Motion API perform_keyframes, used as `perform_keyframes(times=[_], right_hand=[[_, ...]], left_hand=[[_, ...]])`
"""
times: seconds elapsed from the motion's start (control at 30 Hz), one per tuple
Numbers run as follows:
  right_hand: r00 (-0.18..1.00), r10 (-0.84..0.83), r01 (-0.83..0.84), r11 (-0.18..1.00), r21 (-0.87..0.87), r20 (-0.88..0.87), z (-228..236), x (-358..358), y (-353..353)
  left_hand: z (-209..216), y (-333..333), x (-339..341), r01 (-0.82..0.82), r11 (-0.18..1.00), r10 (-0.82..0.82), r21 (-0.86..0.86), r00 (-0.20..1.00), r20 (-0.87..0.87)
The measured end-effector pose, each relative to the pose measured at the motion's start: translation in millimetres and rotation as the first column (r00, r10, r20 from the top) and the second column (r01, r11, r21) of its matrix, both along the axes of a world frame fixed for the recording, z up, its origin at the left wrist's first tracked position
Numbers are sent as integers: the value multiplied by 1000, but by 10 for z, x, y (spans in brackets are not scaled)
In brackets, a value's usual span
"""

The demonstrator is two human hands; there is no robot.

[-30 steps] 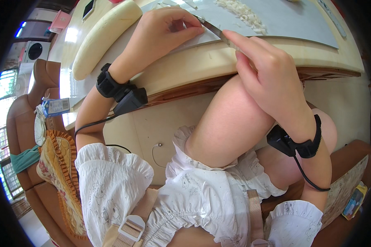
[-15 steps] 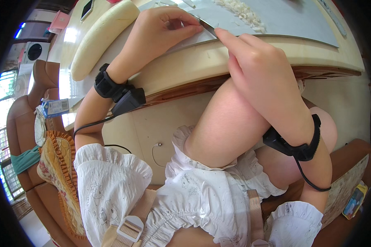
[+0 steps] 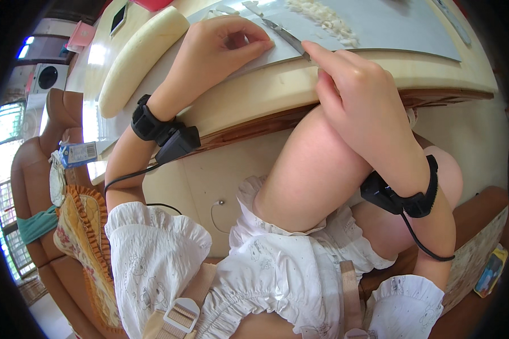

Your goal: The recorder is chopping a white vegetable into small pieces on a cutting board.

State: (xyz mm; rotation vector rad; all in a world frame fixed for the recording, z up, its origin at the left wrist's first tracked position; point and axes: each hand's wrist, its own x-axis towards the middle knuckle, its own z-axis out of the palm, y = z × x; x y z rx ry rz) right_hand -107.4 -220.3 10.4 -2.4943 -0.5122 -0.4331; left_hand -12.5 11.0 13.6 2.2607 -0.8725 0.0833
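My right hand (image 3: 356, 79) is closed round the handle of a small knife (image 3: 285, 36), index finger laid along it. The blade points up and left over the grey cutting board (image 3: 396, 39). Beside the blade tip, my left hand (image 3: 220, 45) is curled in a pinch at the board's near edge; what its fingertips hold, if anything, is too small to make out. Chopped white pieces (image 3: 325, 21) lie in a row across the board. A few larger white slices (image 3: 253, 8) sit beyond my left hand. Left of that hand lies a long, pale, peeled radish-like vegetable (image 3: 144, 62).
The table edge (image 3: 254, 127) runs just above my raised knee. A phone (image 3: 119, 20) lies at the far left, near a red object (image 3: 152, 3). A grey strip-like tool (image 3: 452, 21) rests at the board's right. A brown sofa (image 3: 37, 181) stands to the left.
The knife blade has come away from my left fingertips, and more of it shows. My left hand has shifted slightly left, still pinched.
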Motion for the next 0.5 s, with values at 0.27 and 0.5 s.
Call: perform_keyframes(times=[0.27,0.5], right_hand=[[1000,-2,1,999,41,28,6,-40,29],[998,12,-14,999,39,66,-13,-34,32]], left_hand=[[-13,-12,28,-18,999,15,27,995,99],[-63,11,59,-23,1000,22,1,994,103]])
